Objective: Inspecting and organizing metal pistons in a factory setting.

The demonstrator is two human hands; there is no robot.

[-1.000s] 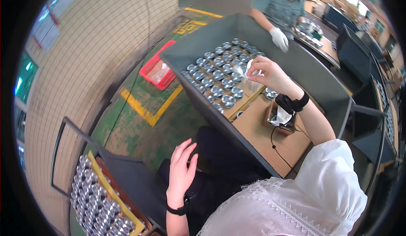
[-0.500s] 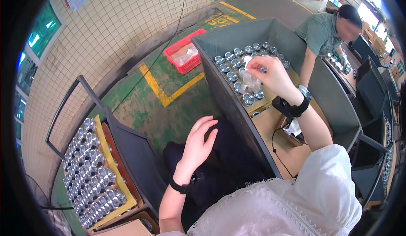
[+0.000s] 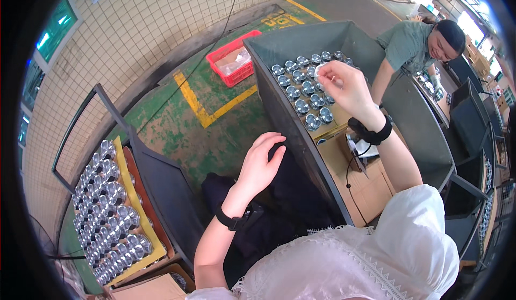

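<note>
My right hand (image 3: 344, 87) hangs over the far part of a dark grey metal bin (image 3: 290, 98), its thumb and fingers drawn together in a pinch. A shiny round metal part shows right behind the fingertips; whether they hold it or something small, I cannot make out. Rows of silvery round metal parts (image 3: 302, 106) stand below on a cardboard layer. My left hand (image 3: 262, 163) is held over my lap, fingers loosely curved, thumb apart, nothing in it. Both wrists wear black bands.
A small box with white wrapping (image 3: 357, 148) and a black cable lies on cardboard (image 3: 371, 192) in the bin. At left, a cart (image 3: 161, 179) carries many similar metal parts (image 3: 110, 203). A red basket (image 3: 234, 58) sits on the green floor. A co-worker (image 3: 408, 47) leans in at right.
The clear plastic that hung from my right hand no longer shows over the parts. That hand has risen slightly; my left hand stays nearly in place. The view has shifted a little.
</note>
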